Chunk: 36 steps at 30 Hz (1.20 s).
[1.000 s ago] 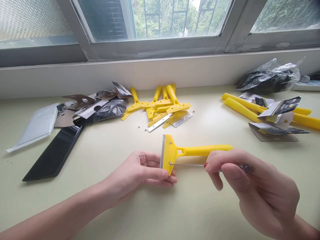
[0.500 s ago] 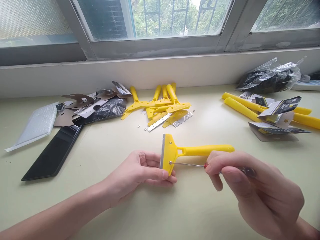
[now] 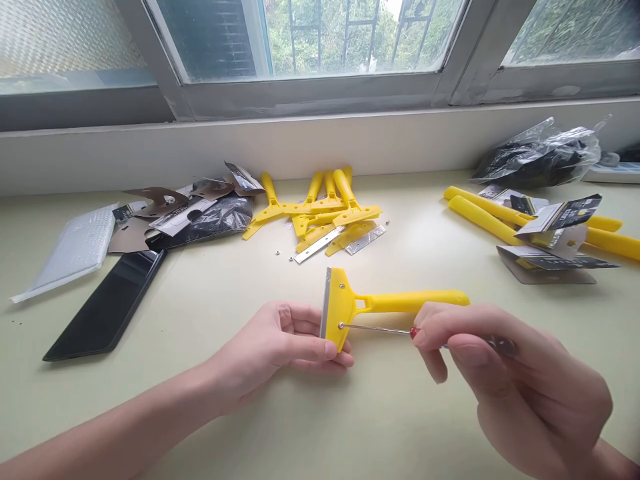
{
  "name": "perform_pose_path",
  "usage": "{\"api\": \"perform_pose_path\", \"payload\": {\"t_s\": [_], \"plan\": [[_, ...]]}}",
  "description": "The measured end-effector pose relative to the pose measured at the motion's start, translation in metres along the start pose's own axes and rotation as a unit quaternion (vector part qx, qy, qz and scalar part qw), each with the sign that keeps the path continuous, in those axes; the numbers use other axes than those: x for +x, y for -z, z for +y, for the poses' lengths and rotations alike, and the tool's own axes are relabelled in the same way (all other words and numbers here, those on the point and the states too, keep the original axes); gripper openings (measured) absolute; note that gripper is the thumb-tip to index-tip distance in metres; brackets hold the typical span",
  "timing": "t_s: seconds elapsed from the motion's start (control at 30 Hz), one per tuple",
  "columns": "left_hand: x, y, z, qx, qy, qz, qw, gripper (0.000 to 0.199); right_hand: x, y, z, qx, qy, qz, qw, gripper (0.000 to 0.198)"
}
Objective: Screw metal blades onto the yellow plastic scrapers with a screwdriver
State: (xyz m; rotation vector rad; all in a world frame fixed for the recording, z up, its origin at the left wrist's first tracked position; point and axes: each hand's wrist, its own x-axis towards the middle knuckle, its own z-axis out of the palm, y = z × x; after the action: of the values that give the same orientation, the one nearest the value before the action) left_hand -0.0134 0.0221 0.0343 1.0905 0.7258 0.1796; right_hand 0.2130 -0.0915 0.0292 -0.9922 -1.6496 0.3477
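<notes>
My left hand [image 3: 300,340] grips the head of a yellow scraper [image 3: 336,310], thumb on top and fingers beneath. A metal blade [image 3: 325,303] runs along the head's left edge, and the yellow handle points right. Two screws show on the head. My right hand [image 3: 520,367] is closed around a screwdriver [image 3: 377,329] with a thin shaft and a red collar; its handle is mostly hidden by the fingers. The shaft's tip meets the lower screw [image 3: 341,325].
Several yellow scraper parts [image 3: 320,207] and loose blades [image 3: 317,245] lie behind, with small nuts [image 3: 278,253] nearby. Packaging [image 3: 175,217] and a black phone-like slab [image 3: 107,307] lie left. Packaged yellow scrapers [image 3: 485,217] and a plastic bag [image 3: 545,153] are at right.
My right hand has shifted very slightly to the right and turned a little on the screwdriver. My left hand and the scraper look almost unmoved.
</notes>
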Motion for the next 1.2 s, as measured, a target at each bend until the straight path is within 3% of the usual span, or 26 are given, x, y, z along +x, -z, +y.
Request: {"api": "perform_pose_path", "payload": {"t_s": [0.17,0.47,0.67,0.8,0.87,1.07,1.2], "plan": [[0.000,0.000,0.000,0.003,-0.001,-0.001,1.000,0.030,0.002,0.000,-0.002,-0.005,0.008,-0.006,1.000,0.034],[0.002,-0.001,0.000,0.005,-0.001,0.004,1.000,0.031,0.006,-0.001,-0.004,-0.025,0.006,-0.020,0.999,0.027],[0.001,-0.002,0.000,-0.006,-0.003,0.008,1.000,0.029,0.016,-0.003,-0.006,-0.032,0.067,-0.022,0.997,0.012],[0.000,-0.003,0.001,-0.006,-0.008,0.009,1.000,0.030,0.025,-0.007,-0.015,-0.092,0.103,-0.028,0.990,0.006],[0.000,-0.004,0.003,0.001,-0.006,0.016,1.000,0.031,0.027,-0.011,-0.019,-0.096,0.088,-0.027,0.991,0.010],[0.001,-0.006,0.005,0.008,-0.004,0.004,1.000,0.035,0.023,-0.022,-0.018,0.062,-0.004,0.010,0.998,0.014],[0.001,-0.005,0.004,0.005,-0.005,0.009,1.000,0.038,0.019,-0.019,-0.018,0.120,-0.057,-0.006,0.991,0.021]]}}
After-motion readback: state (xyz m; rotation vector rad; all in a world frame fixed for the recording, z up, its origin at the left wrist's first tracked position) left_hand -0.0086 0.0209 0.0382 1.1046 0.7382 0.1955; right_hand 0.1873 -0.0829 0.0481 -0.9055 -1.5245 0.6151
